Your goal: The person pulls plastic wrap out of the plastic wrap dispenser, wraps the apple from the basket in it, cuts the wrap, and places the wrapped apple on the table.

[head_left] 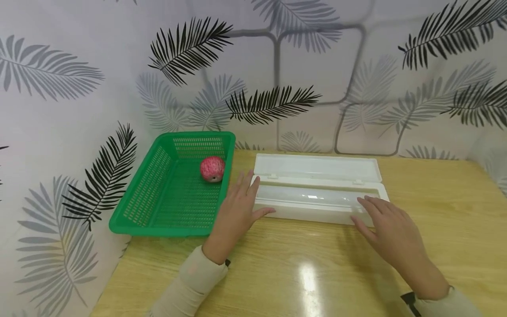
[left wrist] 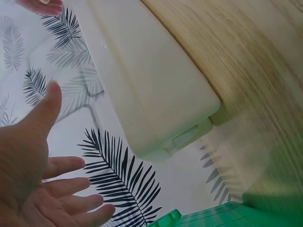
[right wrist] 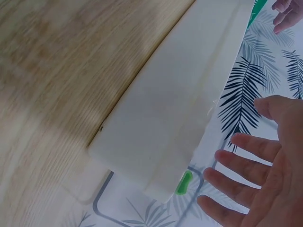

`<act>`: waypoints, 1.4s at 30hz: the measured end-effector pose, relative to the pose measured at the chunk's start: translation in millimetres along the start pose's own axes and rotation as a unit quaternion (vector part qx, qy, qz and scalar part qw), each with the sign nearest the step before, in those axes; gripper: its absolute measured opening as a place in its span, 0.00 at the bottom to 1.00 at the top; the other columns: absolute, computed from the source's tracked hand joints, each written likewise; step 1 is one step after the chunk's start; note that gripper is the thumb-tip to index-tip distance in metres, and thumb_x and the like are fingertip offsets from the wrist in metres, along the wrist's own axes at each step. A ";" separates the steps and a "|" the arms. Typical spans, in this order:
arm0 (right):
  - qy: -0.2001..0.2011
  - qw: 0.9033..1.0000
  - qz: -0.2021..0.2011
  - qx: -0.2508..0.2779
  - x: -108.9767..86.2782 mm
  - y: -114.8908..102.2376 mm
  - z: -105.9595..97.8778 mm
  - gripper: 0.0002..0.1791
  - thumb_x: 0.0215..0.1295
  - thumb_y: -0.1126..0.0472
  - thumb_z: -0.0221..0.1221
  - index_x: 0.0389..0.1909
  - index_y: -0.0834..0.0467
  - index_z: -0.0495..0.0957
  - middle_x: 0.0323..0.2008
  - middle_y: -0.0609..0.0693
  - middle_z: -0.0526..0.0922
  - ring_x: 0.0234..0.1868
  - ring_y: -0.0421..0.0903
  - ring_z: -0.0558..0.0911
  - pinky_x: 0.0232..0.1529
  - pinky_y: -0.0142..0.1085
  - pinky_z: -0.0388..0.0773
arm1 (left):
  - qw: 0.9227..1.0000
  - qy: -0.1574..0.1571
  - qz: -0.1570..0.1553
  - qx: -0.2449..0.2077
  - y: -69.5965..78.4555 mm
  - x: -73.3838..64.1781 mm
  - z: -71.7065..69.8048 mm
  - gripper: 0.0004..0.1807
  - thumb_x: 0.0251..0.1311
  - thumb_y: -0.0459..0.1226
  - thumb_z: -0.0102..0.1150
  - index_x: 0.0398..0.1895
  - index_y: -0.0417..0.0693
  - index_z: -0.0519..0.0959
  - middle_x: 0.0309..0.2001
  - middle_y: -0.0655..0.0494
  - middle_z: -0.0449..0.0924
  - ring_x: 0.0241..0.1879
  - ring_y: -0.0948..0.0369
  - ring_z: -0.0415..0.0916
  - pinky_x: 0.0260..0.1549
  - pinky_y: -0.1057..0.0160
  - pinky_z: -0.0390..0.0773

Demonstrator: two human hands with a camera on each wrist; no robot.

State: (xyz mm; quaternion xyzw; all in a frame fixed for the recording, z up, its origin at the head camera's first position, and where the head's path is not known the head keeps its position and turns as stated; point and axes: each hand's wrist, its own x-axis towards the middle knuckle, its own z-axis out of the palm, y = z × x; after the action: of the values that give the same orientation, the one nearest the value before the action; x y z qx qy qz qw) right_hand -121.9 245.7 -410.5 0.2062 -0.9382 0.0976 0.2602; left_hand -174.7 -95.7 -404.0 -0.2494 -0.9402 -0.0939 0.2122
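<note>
A long white cling film box (head_left: 301, 213) sits on the table, its hinged lid (head_left: 317, 165) tipped back toward the wall. Inside lies a glossy roll of clear film (head_left: 293, 193). Over the box's left end, my left hand (head_left: 236, 209) hovers with fingers spread and nothing held; the left wrist view shows a gap between this hand (left wrist: 35, 175) and the box (left wrist: 161, 71). My right hand (head_left: 396, 233) hangs over the right end, fingers extended. In the right wrist view, that hand (right wrist: 267, 175) is likewise apart from the box (right wrist: 151, 104).
To the left stands a green plastic basket (head_left: 132, 204), close beside my left hand. A pink-and-white round object (head_left: 212, 168) rests in it against the right side. A leaf-patterned cloth (head_left: 317, 70) hangs behind the wooden table (head_left: 277, 273).
</note>
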 end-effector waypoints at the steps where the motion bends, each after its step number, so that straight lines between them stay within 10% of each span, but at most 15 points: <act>1: 0.005 1.000 -0.003 0.002 0.0 0.3 0.5 0.27 0.58 0.49 0.59 0.53 0.63 0.75 0.48 0.61 0.79 0.48 0.61 0.77 0.42 0.55 0.74 | 1.000 0.010 0.005 -0.003 0.3 -0.1 0.7 0.44 0.52 0.61 0.56 0.61 0.34 0.67 0.65 0.39 0.60 0.65 0.44 0.57 0.60 0.49 0.62; 33: 0.053 0.997 -0.051 0.020 1.9 16.8 20.3 0.28 0.64 0.44 0.52 0.47 0.66 0.77 0.44 0.63 0.80 0.44 0.61 0.78 0.37 0.54 0.76 | 0.998 0.013 0.048 0.039 8.3 7.8 25.4 0.28 0.53 0.53 0.60 0.49 0.41 0.77 0.49 0.50 0.78 0.46 0.54 0.75 0.43 0.61 0.77; 36: 0.071 0.997 -0.040 0.013 1.8 18.9 22.1 0.35 0.67 0.38 0.41 0.45 0.67 0.77 0.42 0.64 0.80 0.42 0.62 0.78 0.35 0.53 0.76 | 0.998 0.010 0.032 0.058 6.7 7.8 30.0 0.29 0.52 0.55 0.59 0.47 0.40 0.77 0.47 0.50 0.78 0.44 0.54 0.75 0.40 0.60 0.78; 42: 0.025 0.996 0.084 0.032 -3.4 20.3 18.4 0.31 0.50 0.50 0.66 0.46 0.71 0.75 0.45 0.68 0.77 0.47 0.66 0.74 0.37 0.58 0.75 | 0.994 0.005 -0.028 0.103 5.5 7.6 32.3 0.39 0.47 0.63 0.54 0.44 0.36 0.77 0.43 0.47 0.79 0.41 0.54 0.76 0.38 0.62 0.79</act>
State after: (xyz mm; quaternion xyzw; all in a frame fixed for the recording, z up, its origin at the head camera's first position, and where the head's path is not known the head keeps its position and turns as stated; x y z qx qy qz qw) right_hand -136.4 259.7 -429.4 0.1329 -0.9417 0.1545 0.2679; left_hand -189.2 -78.6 -429.1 -0.1990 -0.9505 -0.0043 0.2387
